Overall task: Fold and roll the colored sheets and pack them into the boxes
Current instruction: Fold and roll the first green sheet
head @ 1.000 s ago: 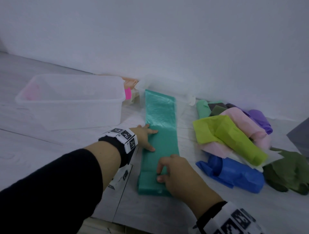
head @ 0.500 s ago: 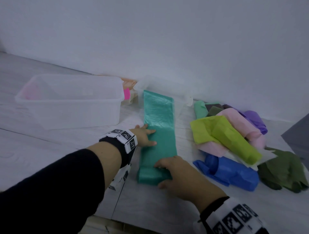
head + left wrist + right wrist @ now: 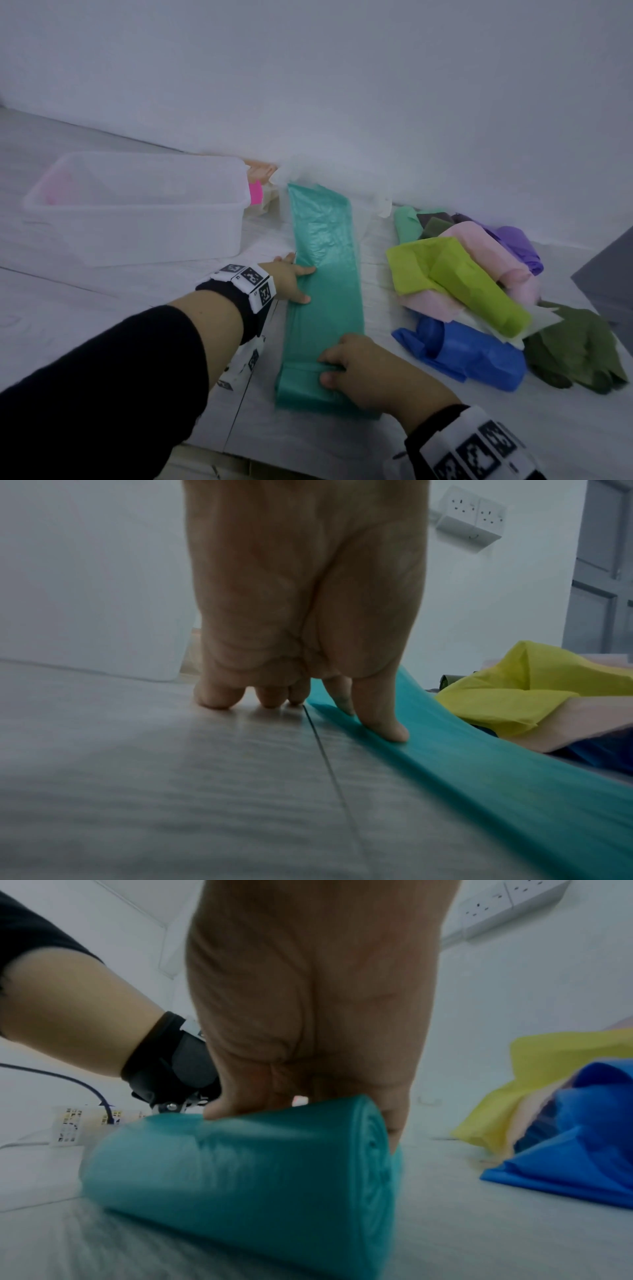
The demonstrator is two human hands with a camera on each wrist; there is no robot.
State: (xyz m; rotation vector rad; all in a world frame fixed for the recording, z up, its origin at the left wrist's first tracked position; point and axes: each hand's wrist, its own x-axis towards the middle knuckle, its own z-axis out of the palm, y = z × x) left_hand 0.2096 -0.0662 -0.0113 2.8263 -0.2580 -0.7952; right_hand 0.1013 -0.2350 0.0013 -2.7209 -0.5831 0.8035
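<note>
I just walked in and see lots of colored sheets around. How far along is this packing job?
Early on. A pink roll already sits in the clear box. In hand: the right hand rolls the teal sheet while the left hand presses its edge. Left: the pile of sheets beside it.

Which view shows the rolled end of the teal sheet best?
The right wrist view: the rolled end fills the frame, its spiral layers visible, with the right hand on top. The head view shows it partly hidden under that hand. The left wrist view shows only the flat strip, not the roll.
</note>
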